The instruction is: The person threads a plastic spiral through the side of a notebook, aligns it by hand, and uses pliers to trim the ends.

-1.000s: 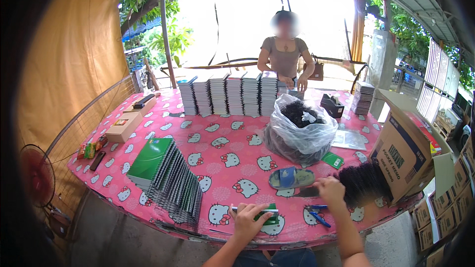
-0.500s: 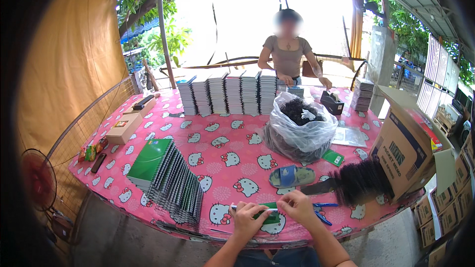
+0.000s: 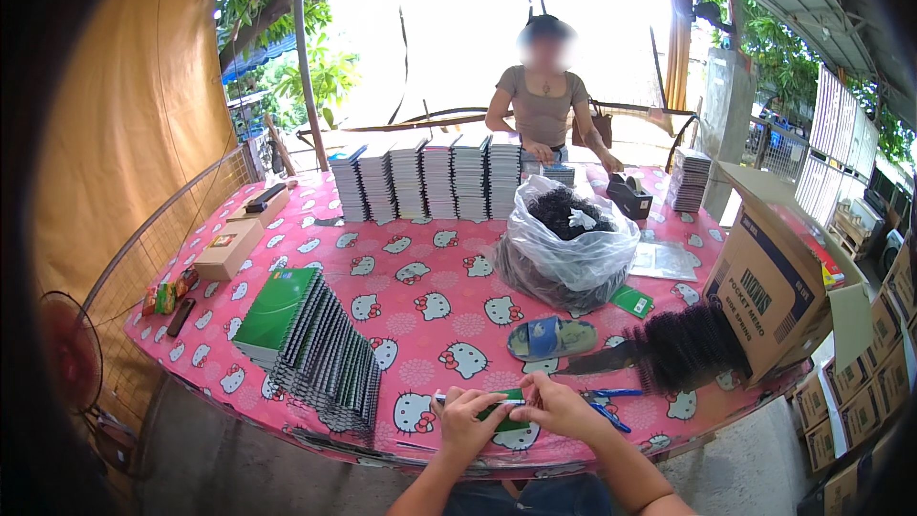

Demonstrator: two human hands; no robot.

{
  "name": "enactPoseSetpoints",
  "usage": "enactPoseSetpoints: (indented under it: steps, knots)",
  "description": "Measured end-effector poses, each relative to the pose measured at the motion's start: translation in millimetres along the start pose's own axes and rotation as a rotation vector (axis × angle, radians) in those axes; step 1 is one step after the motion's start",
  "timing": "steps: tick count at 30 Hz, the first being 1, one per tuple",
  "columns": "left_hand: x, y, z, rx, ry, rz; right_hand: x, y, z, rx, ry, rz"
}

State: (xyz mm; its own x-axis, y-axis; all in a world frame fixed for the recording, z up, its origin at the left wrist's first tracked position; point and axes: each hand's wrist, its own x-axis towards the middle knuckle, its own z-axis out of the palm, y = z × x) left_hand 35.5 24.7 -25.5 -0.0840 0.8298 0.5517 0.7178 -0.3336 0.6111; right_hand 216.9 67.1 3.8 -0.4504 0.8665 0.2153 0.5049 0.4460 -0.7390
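Note:
A small green notebook (image 3: 506, 423) lies on the table's near edge between my hands, with a pale strip along its upper edge. My left hand (image 3: 467, 419) is closed on its left part, fingers bent over the top. At its right upper corner, my right hand (image 3: 556, 407) has its fingers pinched together; what is between them, if anything, is too small to make out. Just right of my right hand lie blue pens (image 3: 609, 414). A blue slipper (image 3: 551, 337) rests beyond my hands, beside a pile of black spiral coils (image 3: 688, 352).
Stacked green spiral notebooks (image 3: 315, 344) stand at left. Rows of notebook piles (image 3: 420, 180) line the back, where a person (image 3: 544, 105) stands near a tape dispenser (image 3: 630, 197). A plastic bag of black coils (image 3: 570, 253) sits mid-right, an open carton (image 3: 764, 287) at right.
My right hand has shifted slightly left and down against the notebook, its fingers closer to my left hand. The whole view has moved a little; my left hand keeps its hold.

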Motion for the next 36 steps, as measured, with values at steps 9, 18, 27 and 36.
enactPoseSetpoints:
  steps: [9,18,27,36]
  knots:
    - [-1,-4,0,-0.041,-0.045,-0.027,-5,-14,7,-0.234,0.146,-0.111]
    - [0,-2,-3,0.003,-0.050,-0.003,-1,-14,15,-0.248,0.169,-0.148]
    - [1,-3,-1,0.021,-0.049,-0.019,0,-15,27,-0.265,0.278,-0.198]
    - [-1,-3,-9,-0.018,-0.099,-0.008,46,35,-47,-0.459,0.164,0.177]
